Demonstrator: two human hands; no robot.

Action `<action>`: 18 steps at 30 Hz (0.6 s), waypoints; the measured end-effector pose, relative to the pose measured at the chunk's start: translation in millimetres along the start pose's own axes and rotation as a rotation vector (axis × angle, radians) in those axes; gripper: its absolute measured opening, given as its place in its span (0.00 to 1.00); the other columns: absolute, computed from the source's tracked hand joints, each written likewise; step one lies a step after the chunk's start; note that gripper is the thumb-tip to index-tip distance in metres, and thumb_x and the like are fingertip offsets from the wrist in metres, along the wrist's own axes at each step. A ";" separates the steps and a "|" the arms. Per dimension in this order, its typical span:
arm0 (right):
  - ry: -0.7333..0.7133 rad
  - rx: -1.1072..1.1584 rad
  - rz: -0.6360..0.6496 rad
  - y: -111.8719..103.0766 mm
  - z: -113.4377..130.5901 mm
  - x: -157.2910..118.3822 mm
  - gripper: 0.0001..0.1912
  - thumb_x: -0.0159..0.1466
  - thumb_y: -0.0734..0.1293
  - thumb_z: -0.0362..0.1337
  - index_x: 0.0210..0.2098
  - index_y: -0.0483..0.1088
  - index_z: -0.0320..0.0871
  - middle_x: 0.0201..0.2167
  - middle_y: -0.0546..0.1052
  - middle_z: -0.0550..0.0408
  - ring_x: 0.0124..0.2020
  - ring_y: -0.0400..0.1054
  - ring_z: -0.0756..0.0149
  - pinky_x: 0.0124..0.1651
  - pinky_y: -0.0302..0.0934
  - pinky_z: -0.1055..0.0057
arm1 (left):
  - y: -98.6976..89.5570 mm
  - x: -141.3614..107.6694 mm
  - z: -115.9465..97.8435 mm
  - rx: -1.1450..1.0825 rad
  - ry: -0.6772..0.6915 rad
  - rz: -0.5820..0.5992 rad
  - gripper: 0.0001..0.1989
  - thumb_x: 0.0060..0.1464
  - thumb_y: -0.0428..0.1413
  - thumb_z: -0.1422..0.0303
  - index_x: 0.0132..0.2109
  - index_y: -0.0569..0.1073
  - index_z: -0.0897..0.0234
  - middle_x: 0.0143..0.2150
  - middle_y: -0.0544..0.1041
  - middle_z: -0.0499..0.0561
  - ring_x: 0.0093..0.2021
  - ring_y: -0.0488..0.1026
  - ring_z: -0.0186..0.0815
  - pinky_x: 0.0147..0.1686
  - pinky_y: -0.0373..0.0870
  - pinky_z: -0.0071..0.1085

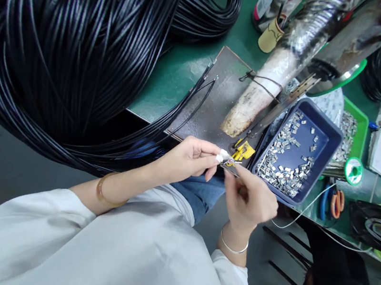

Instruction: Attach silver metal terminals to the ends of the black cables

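My left hand (197, 159), with white covers on its fingertips, pinches the end of a black cable whose thin wires (234, 162) fan out to the right. Close against it, my right hand (249, 193) is closed on a slim metal tool, which reaches the wires. The tool's exact shape is mostly hidden by the fingers. Just beyond the hands lies a yellow object (245, 149) on a dark metal plate (194, 116). Several black cables (170, 120) rest with their stripped ends on that plate.
Large bundles of black cable (77, 38) fill the left. A wrapped roll (259, 95) points down over the plate. On the right are a blue tray (326, 130) of small metal parts, a green tray (361, 128), a solder spool (353, 171) and orange-handled pliers (337, 203).
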State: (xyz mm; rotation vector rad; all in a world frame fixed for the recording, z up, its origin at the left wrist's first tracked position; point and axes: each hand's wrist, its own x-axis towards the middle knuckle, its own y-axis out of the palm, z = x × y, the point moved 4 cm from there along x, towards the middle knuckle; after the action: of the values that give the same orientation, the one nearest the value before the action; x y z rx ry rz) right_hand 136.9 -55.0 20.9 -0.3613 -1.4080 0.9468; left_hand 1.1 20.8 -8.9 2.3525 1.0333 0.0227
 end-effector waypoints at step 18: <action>0.368 0.471 -0.375 -3.8 -11.1 6.2 0.10 0.67 0.64 0.34 0.48 0.68 0.47 0.23 0.72 0.65 0.17 0.65 0.77 0.17 0.57 0.79 | -4.5 -3.3 -1.4 0.440 0.433 -0.320 0.07 0.55 0.60 0.72 0.37 0.82 0.70 0.31 0.82 0.52 0.26 0.73 0.27 0.26 0.68 0.20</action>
State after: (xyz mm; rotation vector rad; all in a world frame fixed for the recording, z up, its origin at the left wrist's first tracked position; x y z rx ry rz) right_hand 147.9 -49.3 25.8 0.0816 -0.8429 0.8184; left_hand -4.6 21.6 -9.4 2.5973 1.7709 0.2109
